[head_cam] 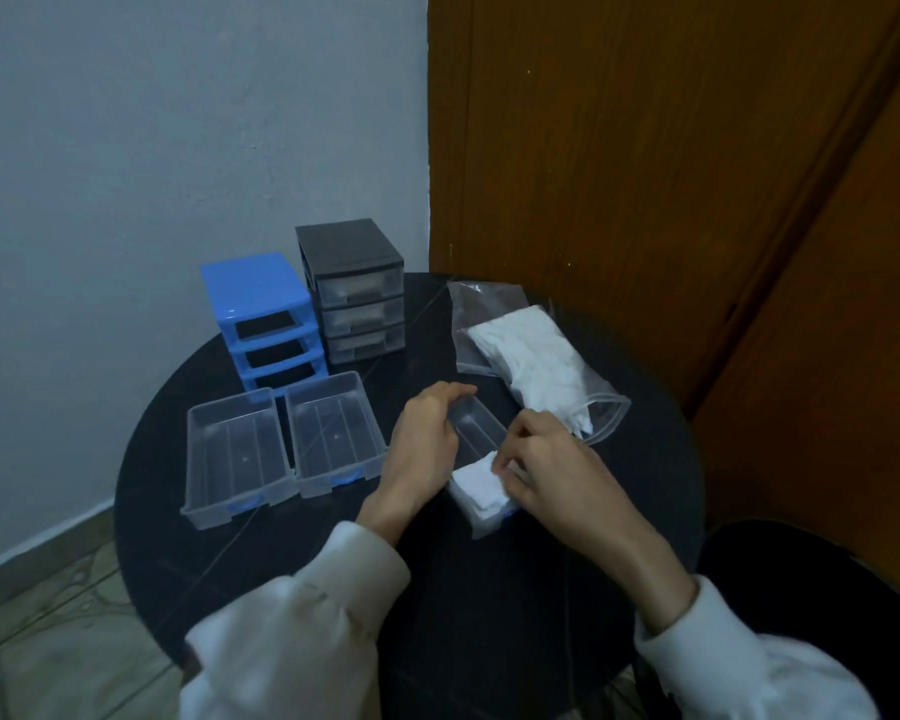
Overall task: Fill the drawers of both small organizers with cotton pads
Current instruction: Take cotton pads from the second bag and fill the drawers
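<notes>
A clear plastic drawer (pixel 476 426) lies on the round black table (pixel 333 563) between my hands. My left hand (pixel 424 439) grips its left wall. A stack of white cotton pads (pixel 479 485) fills the drawer's near end, and my right hand (pixel 546 459) pinches the top of that stack. Two more clear drawers (pixel 237 454) (pixel 333 431) lie side by side to the left with nothing in them. Behind them stands the blue organizer (pixel 261 314) with three open slots. The grey organizer (pixel 354 288) beside it has its three drawers in place.
A clear zip bag (pixel 531 356) with loose white cotton pads lies at the back right of the table, its mouth near my right hand. A pale wall is behind on the left, a wooden door on the right. A dark seat (pixel 827 589) is at lower right.
</notes>
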